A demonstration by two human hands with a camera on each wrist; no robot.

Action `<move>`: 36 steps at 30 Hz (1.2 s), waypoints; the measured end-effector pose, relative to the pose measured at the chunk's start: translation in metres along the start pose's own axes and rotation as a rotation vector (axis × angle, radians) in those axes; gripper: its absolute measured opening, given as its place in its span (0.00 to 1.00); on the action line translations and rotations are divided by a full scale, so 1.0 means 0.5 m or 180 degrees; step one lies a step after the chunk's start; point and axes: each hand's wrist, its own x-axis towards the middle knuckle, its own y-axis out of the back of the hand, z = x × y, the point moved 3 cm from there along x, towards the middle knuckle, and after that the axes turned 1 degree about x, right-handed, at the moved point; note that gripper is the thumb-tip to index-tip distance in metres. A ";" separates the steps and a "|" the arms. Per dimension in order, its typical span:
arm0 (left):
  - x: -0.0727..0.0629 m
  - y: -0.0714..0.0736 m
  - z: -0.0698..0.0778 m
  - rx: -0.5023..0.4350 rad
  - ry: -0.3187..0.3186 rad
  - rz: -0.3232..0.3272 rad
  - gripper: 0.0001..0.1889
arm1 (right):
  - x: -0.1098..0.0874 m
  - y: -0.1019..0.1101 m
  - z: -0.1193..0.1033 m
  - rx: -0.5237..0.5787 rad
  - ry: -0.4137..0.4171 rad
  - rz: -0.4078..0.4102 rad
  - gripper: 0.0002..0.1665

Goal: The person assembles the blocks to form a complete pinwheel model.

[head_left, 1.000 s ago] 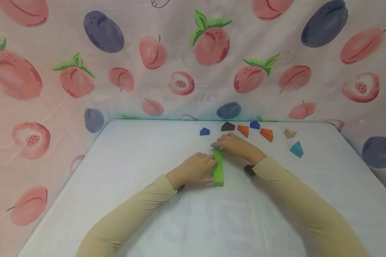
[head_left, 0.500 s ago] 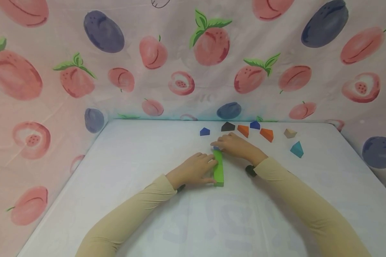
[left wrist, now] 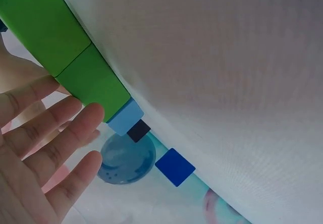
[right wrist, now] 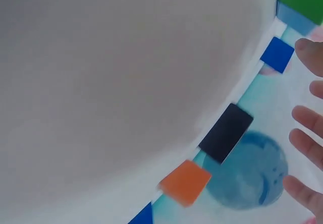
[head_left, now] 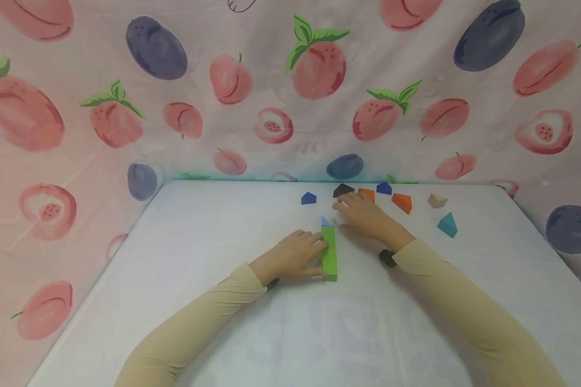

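Some green blocks (head_left: 329, 260) w/ lt-blue piece (head_left: 325, 221) sit mid-tabletop (head_left: 213, 231), prob. being lined up: your L hand (head_left: 290, 255), fingers straight, steadies; R hand (head_left: 365, 216), empty, likely needs e.g. black block (head_left: 341, 190) near back edge.

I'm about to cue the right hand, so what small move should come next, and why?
I'd probably reach the right hand slightly forward to the black block: the hand is open and holding nothing, that block lies just beyond its fingers, and the light blue block already sits at the far end of the green blocks, with the left hand alongside.
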 end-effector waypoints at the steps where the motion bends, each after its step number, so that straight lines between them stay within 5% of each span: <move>1: 0.000 0.000 0.000 -0.0002 0.0001 0.0001 0.34 | -0.005 0.003 0.005 -0.0004 -0.0037 0.0016 0.28; 13: 0.000 -0.006 0.000 0.0051 -0.0035 0.0062 0.34 | -0.092 0.041 0.114 -0.0310 -0.0368 0.0519 0.29; 23: -0.001 -0.006 -0.002 0.0044 -0.0046 0.0086 0.33 | -0.140 0.043 0.192 -0.0058 -0.0932 0.0043 0.25; 36: 0.000 -0.010 -0.003 0.0075 -0.0047 0.0083 0.34 | -0.143 0.007 0.244 -0.0122 -0.1106 -0.0505 0.27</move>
